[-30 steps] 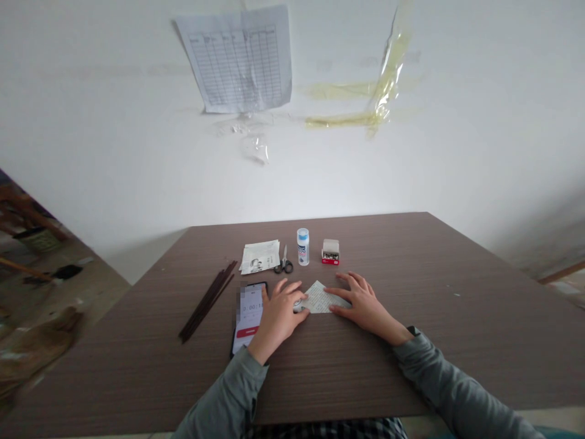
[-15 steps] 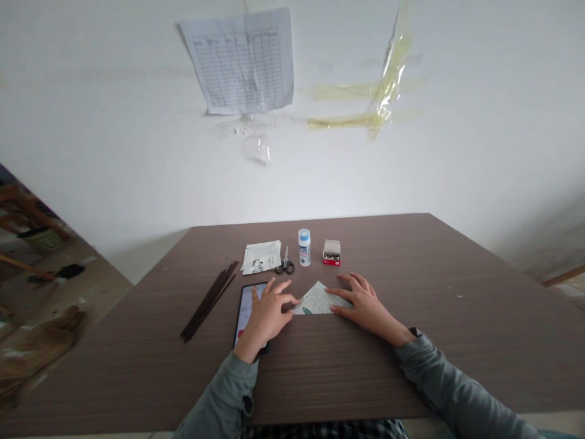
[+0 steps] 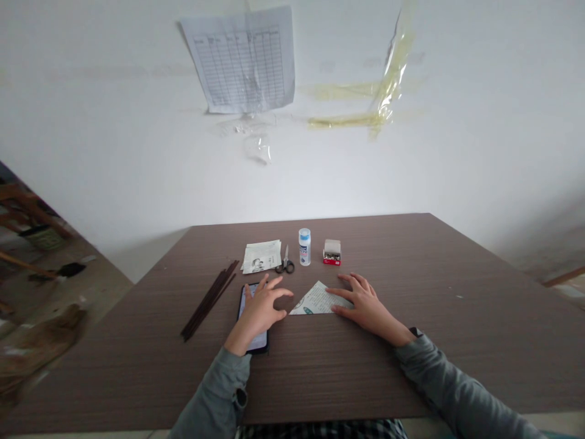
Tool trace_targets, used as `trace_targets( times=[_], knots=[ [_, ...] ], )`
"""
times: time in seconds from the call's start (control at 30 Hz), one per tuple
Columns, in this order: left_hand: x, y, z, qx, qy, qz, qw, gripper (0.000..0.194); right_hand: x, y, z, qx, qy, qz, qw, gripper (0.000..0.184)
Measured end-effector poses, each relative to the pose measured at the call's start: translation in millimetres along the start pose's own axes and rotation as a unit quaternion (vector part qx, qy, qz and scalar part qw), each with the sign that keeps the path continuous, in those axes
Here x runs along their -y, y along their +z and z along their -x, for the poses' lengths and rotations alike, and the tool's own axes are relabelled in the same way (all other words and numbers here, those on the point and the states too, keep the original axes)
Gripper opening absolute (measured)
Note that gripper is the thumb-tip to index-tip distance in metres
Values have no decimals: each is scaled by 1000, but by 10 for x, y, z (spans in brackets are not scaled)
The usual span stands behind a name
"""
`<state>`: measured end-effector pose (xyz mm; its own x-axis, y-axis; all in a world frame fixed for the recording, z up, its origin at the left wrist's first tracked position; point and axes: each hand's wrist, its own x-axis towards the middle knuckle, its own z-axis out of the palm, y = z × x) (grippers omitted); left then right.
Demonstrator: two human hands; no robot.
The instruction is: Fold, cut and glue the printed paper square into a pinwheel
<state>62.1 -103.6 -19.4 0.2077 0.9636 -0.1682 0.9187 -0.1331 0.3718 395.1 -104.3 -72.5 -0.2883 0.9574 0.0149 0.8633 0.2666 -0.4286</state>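
A printed sheet of paper (image 3: 315, 300), folded into a triangle, lies on the brown table in front of me. The fingers of my right hand (image 3: 361, 303) are spread over its right part, thumb and index finger on the paper. My left hand (image 3: 261, 311) is just left of the paper's left corner, fingers apart and holding nothing. Beneath that hand lies a phone (image 3: 259, 342) with its screen lit, partly covered by the hand and wrist.
Behind the paper stand a white bottle with a blue cap (image 3: 304, 248) and a small red box (image 3: 331, 252), its lid raised. Scissors (image 3: 286, 263) lie beside stacked printed papers (image 3: 261, 256). Several thin dark sticks (image 3: 209, 302) lie at the left. A wall rises behind the table (image 3: 411, 378).
My left hand has moved off the paper's left corner, a little to the left, and its thumb and index finger have parted. The right hand and the paper stay in place.
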Motion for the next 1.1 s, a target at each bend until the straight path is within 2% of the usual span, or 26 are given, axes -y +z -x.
trace_targets(
  times=[0.1, 0.2, 0.4, 0.6, 0.83, 0.93, 1.1],
  knots=[
    [-25, 3, -10, -26, 1, 9, 1000, 59, -15, 3, -6, 5, 1, -4, 1000, 54],
    [-108, 44, -9, -43, 17, 23, 999, 50, -33, 13, -12, -7, -6, -13, 1000, 53],
    [-403, 240, -7, -23, 63, 26, 997, 49, -71, 61, -37, -38, -24, -32, 998, 44],
    [-614, 361, 8, -29, 47, -1, 998, 53, -17, 36, -25, -41, -22, -24, 999, 38],
    [-647, 424, 8, -48, 52, 10, 997, 50, 208, 54, 11, -32, 12, 6, 999, 51],
    [-643, 439, -3, -42, 48, 19, 998, 49, 290, 93, 13, -36, 37, 16, 999, 51],
    [-634, 424, 7, -38, 47, 18, 998, 49, 287, 69, 13, -25, 70, 18, 997, 51]
  ],
)
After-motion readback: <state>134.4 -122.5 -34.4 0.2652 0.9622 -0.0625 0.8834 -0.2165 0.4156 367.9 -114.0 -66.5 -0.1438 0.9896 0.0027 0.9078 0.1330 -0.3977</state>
